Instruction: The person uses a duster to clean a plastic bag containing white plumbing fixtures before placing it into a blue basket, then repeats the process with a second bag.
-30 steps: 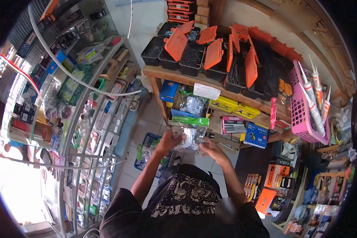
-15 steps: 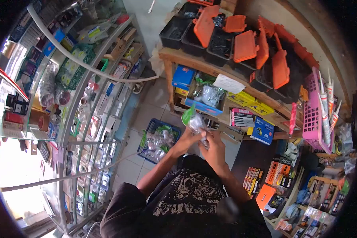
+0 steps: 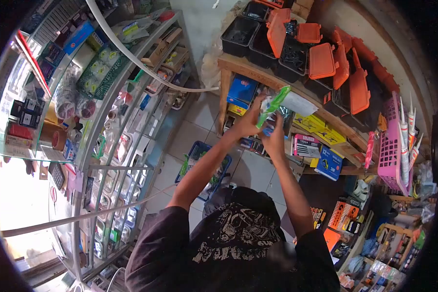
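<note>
Both hands were raised at arm's length, the left hand (image 3: 252, 118) and right hand (image 3: 276, 137) together gripping a green-topped clear packet (image 3: 272, 108), its long axis slanting up-right toward the wooden shelf (image 3: 238, 68) just beyond them.

Below the wooden shelf (image 3: 258, 80), your way stays open over bare floor tiles (image 3: 199, 124). On the shelf, black bins (image 3: 263, 46) with orange lids (image 3: 321, 61) crowd every approach; left of it, a glass display case (image 3: 126, 146) walls the aisle.
</note>
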Available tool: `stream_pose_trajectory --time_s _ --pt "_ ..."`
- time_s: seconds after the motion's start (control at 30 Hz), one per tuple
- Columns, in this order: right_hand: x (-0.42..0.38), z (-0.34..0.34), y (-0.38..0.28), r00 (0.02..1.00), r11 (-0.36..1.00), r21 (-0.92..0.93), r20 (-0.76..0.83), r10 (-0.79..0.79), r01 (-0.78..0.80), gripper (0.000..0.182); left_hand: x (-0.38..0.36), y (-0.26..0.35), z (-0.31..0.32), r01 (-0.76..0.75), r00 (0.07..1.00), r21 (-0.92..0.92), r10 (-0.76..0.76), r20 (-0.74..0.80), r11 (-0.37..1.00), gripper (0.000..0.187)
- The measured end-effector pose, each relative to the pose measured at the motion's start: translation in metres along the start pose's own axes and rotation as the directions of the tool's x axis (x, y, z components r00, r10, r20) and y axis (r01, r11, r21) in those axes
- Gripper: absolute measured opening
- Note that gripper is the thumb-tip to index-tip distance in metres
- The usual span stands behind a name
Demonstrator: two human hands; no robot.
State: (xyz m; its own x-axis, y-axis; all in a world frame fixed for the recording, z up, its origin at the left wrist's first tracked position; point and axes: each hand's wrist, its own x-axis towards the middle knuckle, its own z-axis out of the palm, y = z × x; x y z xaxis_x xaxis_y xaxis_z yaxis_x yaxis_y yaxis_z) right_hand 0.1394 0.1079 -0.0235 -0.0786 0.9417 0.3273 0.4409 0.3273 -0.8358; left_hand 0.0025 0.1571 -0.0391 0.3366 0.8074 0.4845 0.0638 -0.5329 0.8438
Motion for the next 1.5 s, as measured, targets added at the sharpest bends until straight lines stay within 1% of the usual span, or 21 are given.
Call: stream_pose_trajectory --time_s 0.03,0.1,0.17,0.27,0.33,0.47,0.53,0.67,0.73,0.83,0.87,0.93,1.03,1.07,1.13,1.17,1.23,1.37,1.43,1.47,1.5 --pt "0.010 0.003 0.002 0.999 0.996 -0.088 -0.029 -0.024 0.022 0.069 0.002 -0.008 -0.003 -0.011 1.000 0.002 0.011 0.004 1.000 0.085" --pt "0.025 0.008 0.014 0.997 0.998 -0.057 -0.064 -0.034 0.030 0.070 0.006 -0.012 -0.008 0.009 0.997 0.053 -0.013 0.071 0.999 0.079" --pt "0.030 0.010 0.023 0.996 0.983 -0.163 0.024 0.090 -0.085 0.066 0.006 -0.007 -0.012 0.014 0.998 0.000 -0.014 0.053 1.000 0.078" --pt "0.028 0.011 0.023 0.998 0.978 -0.202 0.029 0.051 -0.044 0.063 0.006 -0.003 -0.016 -0.045 0.996 0.138 0.033 0.087 0.989 0.077" --pt "0.031 0.015 0.031 0.999 0.975 -0.222 0.034 -0.006 0.014 0.062 0.003 -0.001 -0.012 -0.062 0.998 0.195 0.060 0.016 0.979 0.076" --pt "0.036 0.012 0.041 0.994 0.977 -0.212 0.106 -0.006 0.029 0.051 0.001 0.005 -0.009 0.004 1.000 0.171 -0.008 0.021 0.985 0.077" --pt "0.037 0.011 0.047 0.981 0.938 -0.294 0.112 -0.156 0.183 0.041 -0.004 0.002 -0.005 -0.080 0.996 0.299 0.091 -0.022 0.951 0.083" --pt "0.038 0.012 0.056 0.979 0.927 -0.314 0.056 -0.198 0.205 0.031 -0.007 -0.025 -0.001 -0.149 0.987 0.337 0.159 -0.002 0.929 0.086" --pt "0.039 0.015 0.057 0.994 0.945 -0.328 0.106 0.039 -0.002 0.028 -0.008 -0.027 -0.001 -0.034 0.999 0.351 0.029 0.018 0.936 0.089" --pt "0.044 0.011 0.040 0.985 0.830 -0.558 0.143 0.095 0.001 0.042 -0.006 -0.025 -0.007 -0.006 0.998 0.551 -0.025 0.049 0.834 0.091" --pt "0.047 0.005 0.034 0.985 0.829 -0.559 0.142 0.096 0.000 0.042 -0.006 -0.025 -0.007 -0.007 0.998 0.550 -0.025 0.051 0.835 0.091" --pt "0.057 -0.008 0.028 0.886 0.877 -0.479 0.390 0.250 -0.037 0.051 -0.008 -0.026 -0.005 0.010 1.000 0.571 -0.023 0.017 0.821 0.087" --pt "0.059 -0.023 0.024 0.795 0.934 -0.327 0.524 0.304 -0.142 0.060 -0.018 -0.029 -0.003 0.081 0.992 0.649 -0.122 0.018 0.757 0.083" --pt "0.055 -0.025 0.022 0.796 0.934 -0.327 0.523 0.306 -0.144 0.060 -0.019 -0.032 -0.001 0.080 0.992 0.648 -0.123 0.021 0.757 0.083" --pt "0.048 -0.028 0.015 0.845 0.975 -0.081 0.488 0.220 -0.207 0.072 -0.020 -0.040 0.003 0.153 0.987 0.725 -0.144 -0.075 0.671 0.082" --pt "0.049 -0.028 0.015 0.844 0.976 -0.081 0.490 0.217 -0.204 0.072 -0.020 -0.045 0.004 0.156 0.986 0.726 -0.144 -0.079 0.670 0.082" --pt "0.050 -0.027 0.019 0.831 0.923 0.083 0.471 0.295 -0.375 0.081 -0.016 -0.041 0.005 0.199 0.977 0.737 -0.185 -0.102 0.646 0.085" --pt "0.064 -0.031 0.034 0.793 0.874 0.113 0.487 0.366 -0.473 0.081 -0.008 -0.026 0.005 0.240 0.969 0.672 -0.215 -0.123 0.700 0.085" --pt "0.075 -0.036 0.038 0.824 0.943 -0.197 0.459 0.331 -0.269 0.074 -0.007 -0.023 0.002 0.148 0.989 0.725 -0.082 -0.125 0.672 0.081" --pt "0.073 -0.033 0.042 0.827 0.943 -0.195 0.455 0.332 -0.271 0.074 -0.005 -0.026 0.002 0.143 0.989 0.726 -0.080 -0.120 0.673 0.081" --pt "0.068 -0.026 0.047 0.900 0.866 -0.493 0.338 0.275 -0.079 0.068 -0.005 -0.029 0.002 0.126 0.992 0.724 -0.073 -0.104 0.678 0.078"
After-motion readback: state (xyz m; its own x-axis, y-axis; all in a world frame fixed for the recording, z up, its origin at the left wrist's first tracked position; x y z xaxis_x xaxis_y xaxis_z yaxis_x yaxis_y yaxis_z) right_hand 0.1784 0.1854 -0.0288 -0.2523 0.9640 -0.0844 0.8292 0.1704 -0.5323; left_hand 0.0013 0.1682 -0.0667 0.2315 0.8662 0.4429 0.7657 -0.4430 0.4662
